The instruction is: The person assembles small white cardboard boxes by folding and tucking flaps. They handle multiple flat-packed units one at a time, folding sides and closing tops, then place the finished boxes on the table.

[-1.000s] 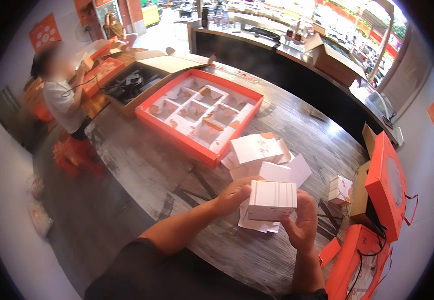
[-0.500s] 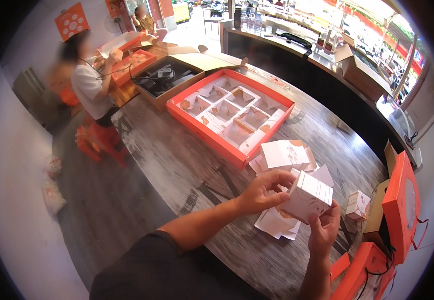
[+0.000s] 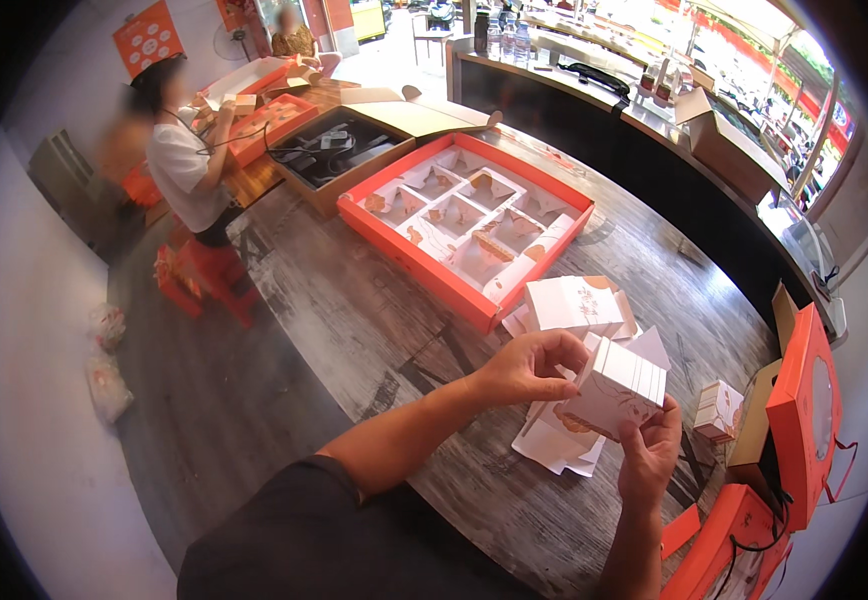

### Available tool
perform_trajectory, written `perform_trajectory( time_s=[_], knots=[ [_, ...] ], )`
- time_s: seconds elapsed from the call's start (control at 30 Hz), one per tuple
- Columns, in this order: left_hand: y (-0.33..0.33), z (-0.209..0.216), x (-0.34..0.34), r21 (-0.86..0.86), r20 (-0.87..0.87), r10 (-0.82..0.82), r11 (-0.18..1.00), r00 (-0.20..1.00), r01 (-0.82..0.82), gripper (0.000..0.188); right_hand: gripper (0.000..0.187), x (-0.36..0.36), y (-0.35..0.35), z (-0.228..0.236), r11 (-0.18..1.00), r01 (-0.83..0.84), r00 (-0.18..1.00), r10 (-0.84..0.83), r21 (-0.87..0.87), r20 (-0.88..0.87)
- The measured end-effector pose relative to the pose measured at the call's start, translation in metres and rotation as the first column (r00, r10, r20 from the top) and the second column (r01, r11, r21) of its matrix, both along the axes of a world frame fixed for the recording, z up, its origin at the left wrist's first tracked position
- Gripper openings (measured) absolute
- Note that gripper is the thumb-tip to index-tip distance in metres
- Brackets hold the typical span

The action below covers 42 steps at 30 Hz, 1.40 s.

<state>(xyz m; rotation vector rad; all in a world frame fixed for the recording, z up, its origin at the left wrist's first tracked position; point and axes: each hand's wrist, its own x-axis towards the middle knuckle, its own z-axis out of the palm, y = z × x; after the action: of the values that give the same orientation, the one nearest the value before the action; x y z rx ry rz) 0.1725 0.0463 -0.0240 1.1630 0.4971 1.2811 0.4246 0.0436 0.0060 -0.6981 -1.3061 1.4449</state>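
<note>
A stack of white paper boxes [image 3: 616, 385], printed with fine lines and brown patches, is held in the air between both hands. My left hand [image 3: 529, 370] has its thumb and bent fingers closed at the stack's left edge. From the right, my right hand [image 3: 651, 450] grips it, thumb on the near side and fingers round the far edge. Under and behind it, another white printed box stack [image 3: 576, 305] rests on loose white paper pieces [image 3: 554, 445]. Farther off, a shallow red-orange box [image 3: 419, 262] holds a white divider [image 3: 454, 215] with several compartments.
A smaller white box stack [image 3: 719, 411] stands to the right on the dark wood-grain table [image 3: 344, 310]. Red-orange boxes [image 3: 796, 420] and a cable crowd the right edge. Beyond the divided box is an open carton [image 3: 329, 155] of black items. A co-worker [image 3: 182, 165] stands at far left.
My left thumb and fingers have shifted slightly along the left edge of the stack. The view has moved a little; the right hand keeps its hold.
</note>
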Motion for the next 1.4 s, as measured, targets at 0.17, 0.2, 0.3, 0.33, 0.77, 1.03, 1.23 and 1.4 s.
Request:
perform_trajectory(
  time_s=[0.17,0.2,0.3,0.33,0.77,1.03,1.23,1.4],
  knots=[
    [-0.001,0.000,-0.002,-0.005,0.002,-0.020,1.000,1.000,0.020,0.052,0.058,0.000,0.000,-0.001,0.999,-0.019,1.000,0.018,0.047,0.024],
    [-0.001,0.002,-0.002,-0.011,0.003,-0.022,1.000,1.000,0.022,0.052,0.059,0.000,-0.001,0.000,0.998,-0.019,1.000,0.018,0.055,0.020],
    [-0.002,0.005,-0.003,-0.001,-0.003,-0.009,1.000,1.000,0.009,0.051,0.060,0.000,-0.004,0.003,0.996,-0.027,0.999,0.024,0.079,0.041],
    [-0.003,0.005,-0.004,0.008,-0.007,-0.002,1.000,1.000,0.002,0.050,0.059,0.001,-0.003,0.003,0.995,-0.028,0.998,0.023,0.094,0.053],
    [-0.001,0.005,-0.004,-0.001,0.073,0.013,1.000,0.997,-0.013,0.047,0.048,0.007,-0.001,-0.001,0.989,-0.047,0.994,0.032,0.142,0.108],
    [0.000,0.001,-0.002,-0.014,0.095,0.067,0.998,0.993,-0.066,0.043,0.045,0.006,-0.001,-0.001,0.987,-0.027,0.990,0.005,0.155,0.143],
    [0.001,0.005,-0.004,0.013,0.052,0.050,0.999,0.997,-0.051,0.045,0.048,0.011,0.003,-0.004,0.973,-0.021,0.979,-0.027,0.230,0.204],
    [-0.001,0.004,-0.004,-0.008,0.058,0.059,0.998,0.997,-0.059,0.047,0.048,0.012,0.004,-0.005,0.961,-0.019,0.968,-0.051,0.275,0.245]
  ],
)
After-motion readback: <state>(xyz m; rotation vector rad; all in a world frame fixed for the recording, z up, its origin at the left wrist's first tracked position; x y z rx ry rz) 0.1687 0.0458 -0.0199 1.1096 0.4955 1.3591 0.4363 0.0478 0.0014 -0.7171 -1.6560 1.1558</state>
